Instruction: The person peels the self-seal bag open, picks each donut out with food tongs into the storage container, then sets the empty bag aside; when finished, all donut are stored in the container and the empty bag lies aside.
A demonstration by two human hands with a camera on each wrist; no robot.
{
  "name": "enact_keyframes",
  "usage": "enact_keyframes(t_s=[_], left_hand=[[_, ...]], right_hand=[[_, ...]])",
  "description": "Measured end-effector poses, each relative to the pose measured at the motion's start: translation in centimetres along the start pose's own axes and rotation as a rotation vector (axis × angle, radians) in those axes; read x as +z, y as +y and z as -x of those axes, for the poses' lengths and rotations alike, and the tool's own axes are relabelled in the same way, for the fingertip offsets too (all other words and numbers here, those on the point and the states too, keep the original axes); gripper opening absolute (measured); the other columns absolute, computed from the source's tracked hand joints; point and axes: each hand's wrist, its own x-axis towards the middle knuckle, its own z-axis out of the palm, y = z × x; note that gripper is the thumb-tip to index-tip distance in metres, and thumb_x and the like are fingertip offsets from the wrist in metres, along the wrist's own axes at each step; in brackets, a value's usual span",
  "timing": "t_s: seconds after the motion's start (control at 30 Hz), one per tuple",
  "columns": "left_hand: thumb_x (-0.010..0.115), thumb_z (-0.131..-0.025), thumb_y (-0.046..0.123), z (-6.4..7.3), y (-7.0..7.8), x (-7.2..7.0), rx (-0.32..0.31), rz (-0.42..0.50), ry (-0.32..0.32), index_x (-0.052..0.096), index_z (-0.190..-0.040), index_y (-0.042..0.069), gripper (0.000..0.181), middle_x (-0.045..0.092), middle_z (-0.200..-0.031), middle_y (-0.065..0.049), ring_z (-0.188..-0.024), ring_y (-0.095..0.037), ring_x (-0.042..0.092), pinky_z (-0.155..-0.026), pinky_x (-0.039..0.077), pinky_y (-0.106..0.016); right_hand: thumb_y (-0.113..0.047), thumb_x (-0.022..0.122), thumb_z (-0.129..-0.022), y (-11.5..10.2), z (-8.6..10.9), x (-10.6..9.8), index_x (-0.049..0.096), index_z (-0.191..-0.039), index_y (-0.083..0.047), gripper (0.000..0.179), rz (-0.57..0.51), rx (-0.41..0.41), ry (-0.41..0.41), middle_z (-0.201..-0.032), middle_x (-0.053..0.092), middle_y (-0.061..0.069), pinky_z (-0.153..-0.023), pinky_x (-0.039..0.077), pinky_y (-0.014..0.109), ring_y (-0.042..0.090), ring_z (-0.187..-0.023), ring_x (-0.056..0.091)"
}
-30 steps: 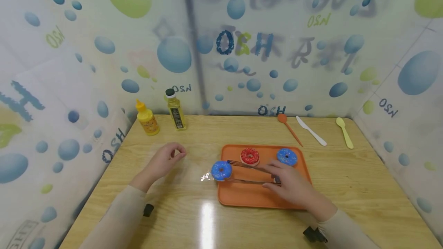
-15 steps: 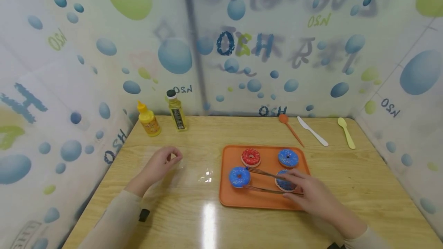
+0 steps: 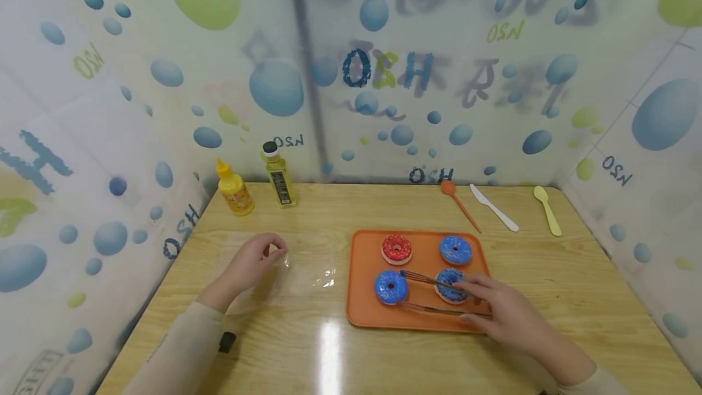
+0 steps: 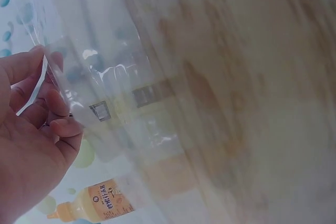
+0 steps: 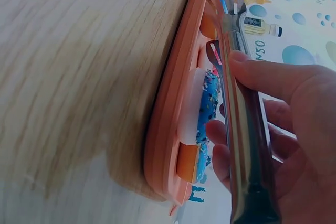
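My right hand (image 3: 507,313) holds metal tongs (image 5: 239,98), thumb on one side and fingers on the other. Between the tong tips is a blue sprinkled donut (image 3: 382,288), at the front left of the orange tray (image 3: 364,317). A dark-sprinkled blue donut (image 3: 450,294) lies under the tong arms, partly covered by them. Behind sit a red donut (image 3: 390,256) and another blue donut (image 3: 462,253). My left hand (image 3: 249,267) pinches the edge of a clear plastic bag (image 4: 110,77), which spreads toward the tray and barely shows in the head view.
A yellow squeeze bottle (image 3: 237,194) and an oil bottle (image 3: 282,185) stand at the back left. Along the back right lie an orange spoon (image 3: 457,203), a white knife (image 3: 496,209) and a yellow spoon (image 3: 546,211). Patterned walls border the table (image 3: 548,297).
The right hand and tongs have moved right, bringing the blue donut from the tray's left edge to its front left area. The dark-sprinkled donut has come into view. The left hand drew back slightly left.
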Motion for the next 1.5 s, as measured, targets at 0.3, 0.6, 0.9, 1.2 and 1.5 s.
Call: enact_keyframes(t_s=[0.3, 0.6, 0.9, 1.2, 1.5], left_hand=[[0.065, -0.103, 0.017, -0.1, 0.1, 0.1, -0.004, 0.008, -0.007, 0.069, -0.103, 0.015, 0.004, 0.063, -0.095, -0.001, -0.083, -0.019, 0.049, -0.07, 0.041, -0.033], [0.065, -0.103, 0.019, 0.1, 0.0, 0.1, -0.013, -0.011, -0.016, 0.069, -0.103, 0.016, 0.005, 0.063, -0.095, -0.001, -0.084, -0.018, 0.05, -0.07, 0.041, -0.031], [0.065, -0.103, 0.019, 0.3, -0.2, 0.3, -0.006, -0.003, -0.028, 0.069, -0.101, 0.016, 0.005, 0.062, -0.094, -0.001, -0.085, -0.019, 0.049, -0.071, 0.04, -0.034], [0.064, -0.103, 0.018, 0.2, -0.4, 0.5, -0.016, -0.009, -0.049, 0.069, -0.102, 0.017, 0.005, 0.062, -0.094, 0.0, -0.084, -0.019, 0.049, -0.071, 0.041, -0.033], [0.065, -0.102, 0.016, -0.3, 0.0, 0.3, 0.023, -0.027, -0.06, 0.069, -0.099, 0.016, 0.005, 0.059, -0.085, -0.002, -0.077, -0.017, 0.048, -0.067, 0.04, -0.032]], right_hand=[[-0.026, 0.088, -0.083, -0.1, 1.2, -0.9, 0.067, -0.135, -0.017, 0.056, -0.125, 0.04, 0.088, -0.12, 0.066, -0.004, -0.068, 0.055, 0.026, 0.007, -0.089, 0.064], [-0.013, 0.09, -0.08, 1.7, 2.3, -1.7, 0.068, -0.13, -0.013, 0.055, -0.102, 0.115, 0.235, -0.116, 0.067, 0.002, -0.065, 0.055, 0.024, 0.01, -0.088, 0.064], [-0.02, 0.088, -0.084, 4.1, 3.1, -2.7, 0.067, -0.131, -0.007, 0.053, -0.071, 0.341, 0.293, -0.113, 0.069, 0.013, -0.061, 0.054, 0.023, 0.009, -0.082, 0.065], [-0.03, 0.089, -0.083, 6.6, 5.0, -3.7, 0.067, -0.129, -0.003, 0.058, -0.002, 0.482, 0.313, -0.115, 0.069, 0.022, -0.06, 0.048, 0.025, 0.009, -0.077, 0.066], [-0.043, 0.081, -0.089, 8.1, 6.5, -4.7, 0.058, -0.138, 0.002, 0.07, 0.017, 0.602, 0.207, -0.126, 0.062, 0.033, -0.072, 0.053, 0.058, 0.042, -0.092, 0.07]])
